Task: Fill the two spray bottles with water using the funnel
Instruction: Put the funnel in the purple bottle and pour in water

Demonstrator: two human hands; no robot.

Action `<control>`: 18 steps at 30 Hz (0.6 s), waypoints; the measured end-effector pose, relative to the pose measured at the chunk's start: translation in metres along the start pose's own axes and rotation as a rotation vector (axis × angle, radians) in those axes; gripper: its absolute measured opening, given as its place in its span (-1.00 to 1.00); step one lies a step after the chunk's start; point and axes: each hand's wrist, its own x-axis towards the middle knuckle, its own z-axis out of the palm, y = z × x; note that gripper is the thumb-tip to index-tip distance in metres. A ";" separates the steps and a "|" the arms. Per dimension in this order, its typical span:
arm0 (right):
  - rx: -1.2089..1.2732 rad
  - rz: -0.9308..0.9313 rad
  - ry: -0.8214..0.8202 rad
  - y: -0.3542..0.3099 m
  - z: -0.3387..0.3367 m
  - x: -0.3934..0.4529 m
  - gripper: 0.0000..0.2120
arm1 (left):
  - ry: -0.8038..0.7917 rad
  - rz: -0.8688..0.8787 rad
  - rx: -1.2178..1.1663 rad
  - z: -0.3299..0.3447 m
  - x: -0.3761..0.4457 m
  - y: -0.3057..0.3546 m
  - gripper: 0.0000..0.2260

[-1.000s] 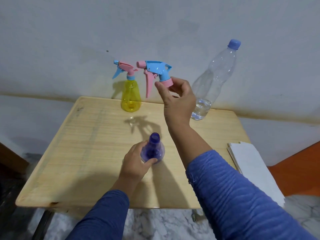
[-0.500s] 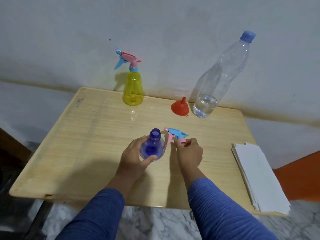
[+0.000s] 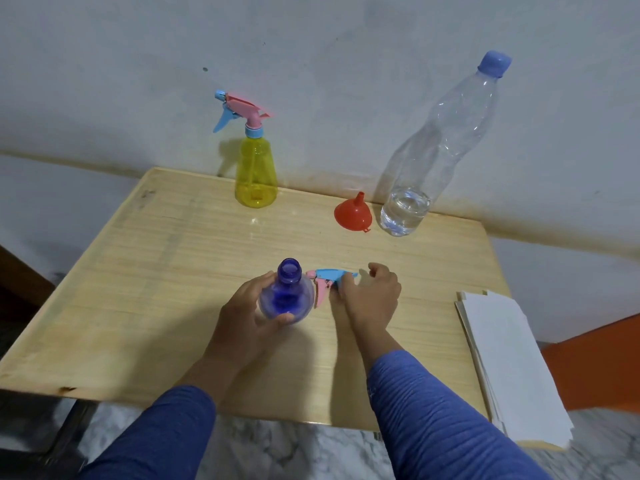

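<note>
Pale wooden table [image 3: 145,271] against grey-white plaster wall [image 3: 346,46]; white paper stack [image 3: 502,358] near right; grey marble floor [image 3: 294,452] below.

The left hand [image 3: 247,318] grips the blue bottle [image 3: 285,296], which stands upright and uncapped on the table [image 3: 138,289]. Just right of the bottle, its spray head [image 3: 327,280] lies on the table, with the right hand [image 3: 372,294] loosely over its near end. Beyond the bottle stand the capped yellow bottle [image 3: 255,174], the inverted red funnel [image 3: 353,213] and the water bottle [image 3: 433,150]. White sheets [image 3: 502,362] lie far right.
</note>
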 end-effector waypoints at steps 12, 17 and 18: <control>0.220 -0.141 -0.088 -0.037 0.045 0.105 -0.36 | 0.034 -0.005 -0.020 0.002 -0.001 -0.003 -0.46; 0.238 -0.120 -0.060 -0.033 0.061 0.122 -0.23 | 0.058 0.006 -0.032 0.003 -0.001 -0.005 -0.48; 0.219 -0.119 -0.071 -0.033 0.062 0.127 -0.23 | 0.061 0.009 -0.027 0.004 -0.001 -0.005 -0.48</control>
